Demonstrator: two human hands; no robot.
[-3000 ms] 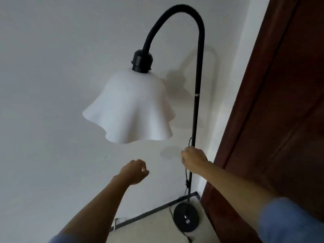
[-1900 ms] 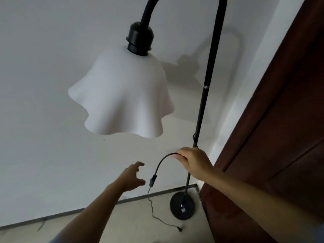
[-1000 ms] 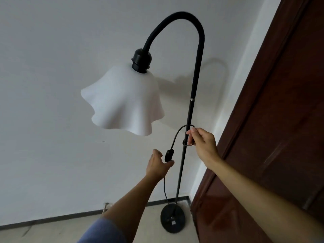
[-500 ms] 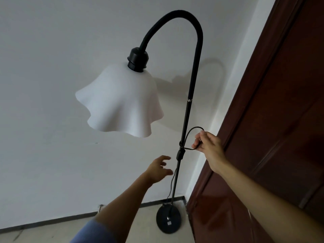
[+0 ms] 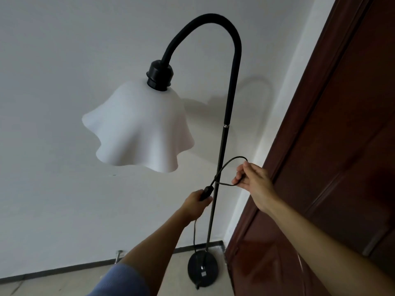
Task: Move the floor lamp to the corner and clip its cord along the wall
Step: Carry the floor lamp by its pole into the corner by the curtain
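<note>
A black floor lamp stands in the corner, its thin pole (image 5: 222, 150) rising from a round base (image 5: 203, 272) on the floor. A wavy white shade (image 5: 139, 127) hangs from the curved neck at the left. The black cord (image 5: 230, 162) loops around the pole at mid height. My left hand (image 5: 197, 202) is shut on the cord's inline switch just left of the pole. My right hand (image 5: 253, 180) pinches the cord loop to the right of the pole. Below my left hand the cord drops to the floor.
A dark brown wooden door (image 5: 333, 167) fills the right side, close to the lamp base. The white wall (image 5: 53, 189) runs behind, with a dark baseboard (image 5: 64, 269) along the floor. A small metal door stop (image 5: 118, 254) sticks up by the baseboard.
My left hand, open half a second ago, has closed on the cord's switch beside the pole. My right hand has kept its hold on the cord loop, which now reaches farther right of the pole.
</note>
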